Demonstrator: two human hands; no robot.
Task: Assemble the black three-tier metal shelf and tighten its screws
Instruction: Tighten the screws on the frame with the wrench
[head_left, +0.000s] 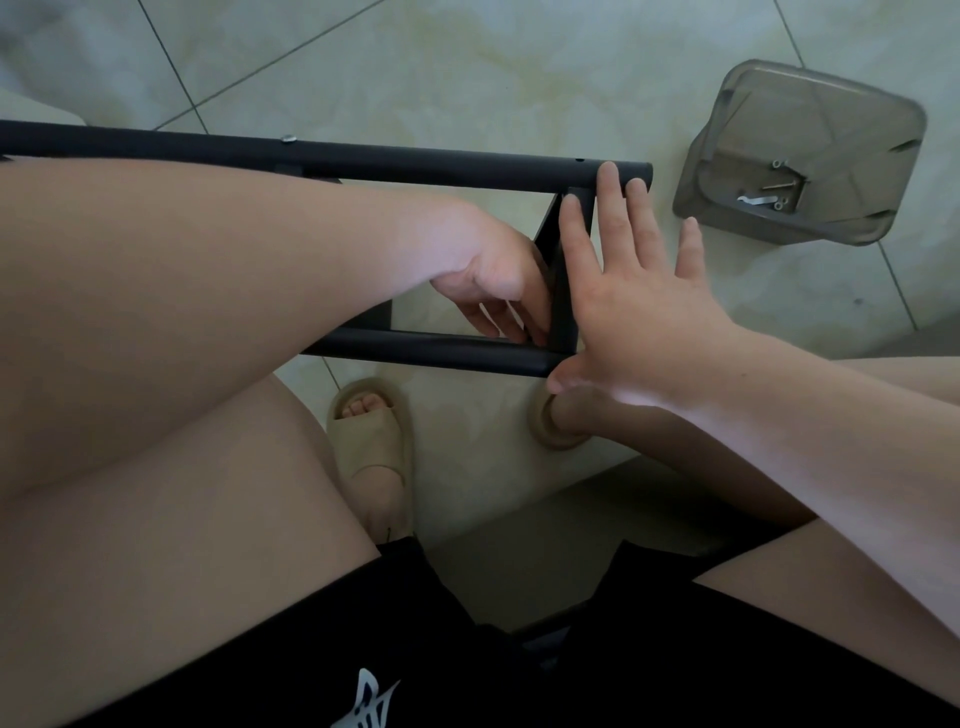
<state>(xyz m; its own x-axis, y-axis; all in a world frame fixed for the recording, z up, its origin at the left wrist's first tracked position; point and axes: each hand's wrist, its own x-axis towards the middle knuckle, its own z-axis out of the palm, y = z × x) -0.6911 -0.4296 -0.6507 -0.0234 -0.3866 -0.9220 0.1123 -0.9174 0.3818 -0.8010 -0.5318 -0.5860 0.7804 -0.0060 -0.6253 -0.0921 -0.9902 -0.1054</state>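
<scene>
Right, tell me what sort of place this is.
Probably a room at home: a glossy tiled floor, a beige slipper being worn, and a metal tray of screws on that floor.

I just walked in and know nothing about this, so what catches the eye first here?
Two bare hands meet on a black metal frame at the centre: the right hand spread flat on its end crosspiece, the left hand reaching in between the tubes. At upper right, a steel tray on the tiled floor holds loose screws.
</scene>
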